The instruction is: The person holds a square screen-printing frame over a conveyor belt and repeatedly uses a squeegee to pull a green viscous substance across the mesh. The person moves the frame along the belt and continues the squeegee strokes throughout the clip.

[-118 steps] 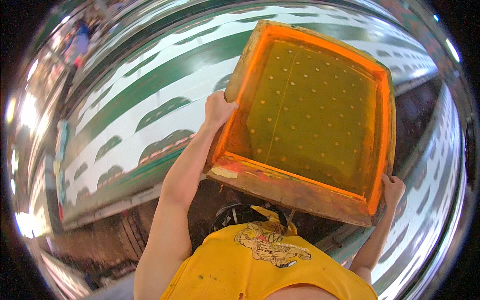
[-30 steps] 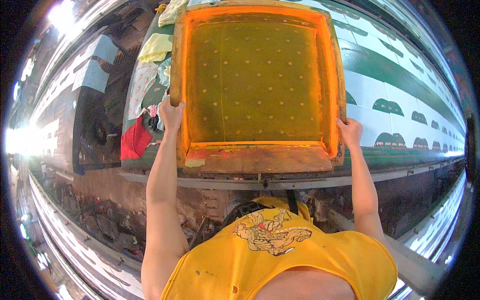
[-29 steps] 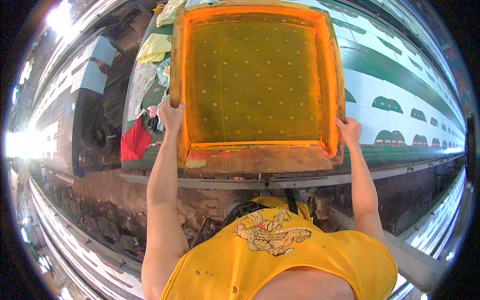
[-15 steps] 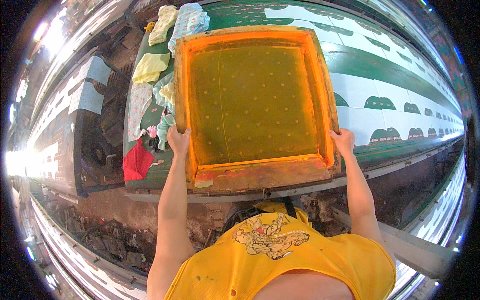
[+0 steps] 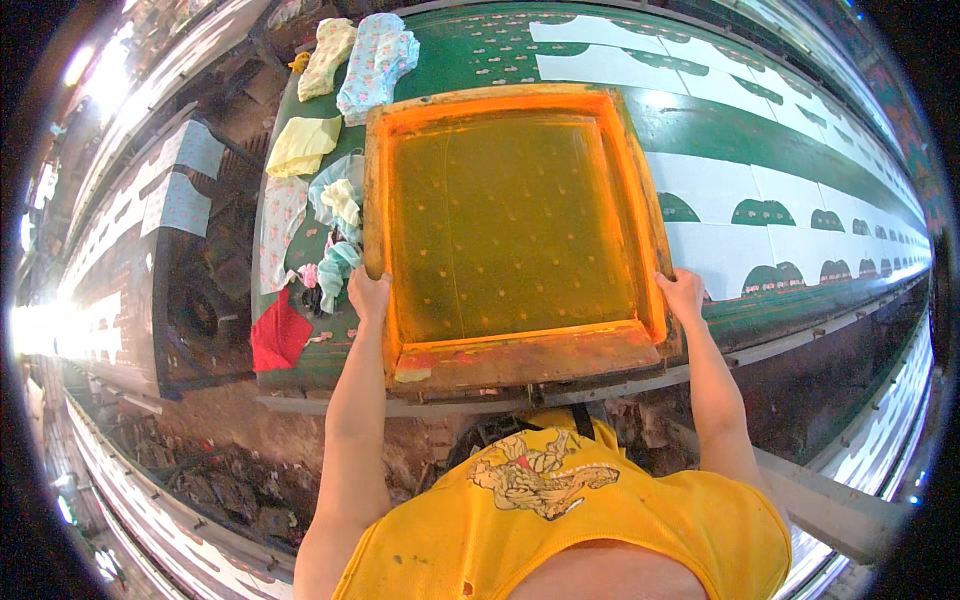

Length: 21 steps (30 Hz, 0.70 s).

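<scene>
Before me is a large screen-printing frame [image 5: 520, 366], wooden, stained orange, with a dark olive mesh [image 5: 510, 230] carrying rows of small pale motifs. My left hand [image 5: 370, 296] is closed on its left side rail, near the lower corner. On the opposite rail my right hand [image 5: 682, 295] grips at about the same height. The frame is over the green table [image 5: 720, 110]; whether it touches the surface I cannot tell. What lies beneath the frame is hidden.
Along the table's left end lie a folded blue patterned cloth [image 5: 376, 65], a yellow cloth [image 5: 303, 146], a red cloth [image 5: 281, 332] and crumpled rags [image 5: 342, 200]. White cut fabric panels [image 5: 705, 185] run along the table to the right. A metal rail [image 5: 790, 340] edges the near side.
The frame's far edge has come down and toward me, with both hands still on the rails. More of the folded blue cloth and the rags shows beside it.
</scene>
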Tool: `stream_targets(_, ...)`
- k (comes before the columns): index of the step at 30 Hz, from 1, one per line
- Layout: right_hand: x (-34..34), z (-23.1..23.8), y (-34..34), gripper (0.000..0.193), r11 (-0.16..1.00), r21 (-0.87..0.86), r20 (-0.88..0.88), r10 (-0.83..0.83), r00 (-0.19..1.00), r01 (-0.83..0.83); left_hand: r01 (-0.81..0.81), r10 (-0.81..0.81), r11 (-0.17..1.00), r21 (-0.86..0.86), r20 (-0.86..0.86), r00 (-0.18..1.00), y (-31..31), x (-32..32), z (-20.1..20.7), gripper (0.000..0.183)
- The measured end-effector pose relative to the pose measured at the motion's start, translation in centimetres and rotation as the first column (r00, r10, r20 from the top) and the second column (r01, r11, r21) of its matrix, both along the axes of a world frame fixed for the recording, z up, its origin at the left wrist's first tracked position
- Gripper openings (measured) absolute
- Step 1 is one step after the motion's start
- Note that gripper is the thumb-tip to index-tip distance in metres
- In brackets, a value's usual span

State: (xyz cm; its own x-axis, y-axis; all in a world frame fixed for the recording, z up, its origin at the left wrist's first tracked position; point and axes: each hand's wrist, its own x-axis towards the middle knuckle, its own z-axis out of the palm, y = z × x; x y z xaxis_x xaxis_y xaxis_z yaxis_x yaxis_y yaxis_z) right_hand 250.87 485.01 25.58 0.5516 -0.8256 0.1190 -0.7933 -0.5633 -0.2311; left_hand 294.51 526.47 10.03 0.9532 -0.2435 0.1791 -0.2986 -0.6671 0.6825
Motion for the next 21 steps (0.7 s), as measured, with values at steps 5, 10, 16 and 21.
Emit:
stream_targets(5, -1.1, 0.5, 0.2, 0.048, 0.983, 0.16, -0.014, -0.088, 0.996, 0.089, -0.022, 0.021, 1.0, -0.015, -0.085, 0.996, -0.8, -1.2, 1.3, 0.044)
stream_targets(10, 2.8, 1.5, 9.4, 0.045, 0.951, -0.046, 0.057, 0.309, 0.949, -0.306, -0.02, 0.022, 0.999, 0.024, -0.063, 0.998, 0.2, -0.5, 0.6, 0.048)
stream_targets(16, 4.5, -1.6, 21.9, 0.038, 0.573, 0.129, -0.197, 0.815, 0.545, -0.809, 0.038, -0.037, 0.999, 0.003, -0.103, 0.994, -0.5, -0.1, 0.4, 0.056)
stream_targets(21, 9.3, -0.6, 24.4, 0.03, 0.737, 0.144, -0.362, 0.661, 0.658, -0.661, -0.005, -0.001, 0.998, -0.061, -0.084, 0.996, -0.2, 0.7, -0.6, 0.052)
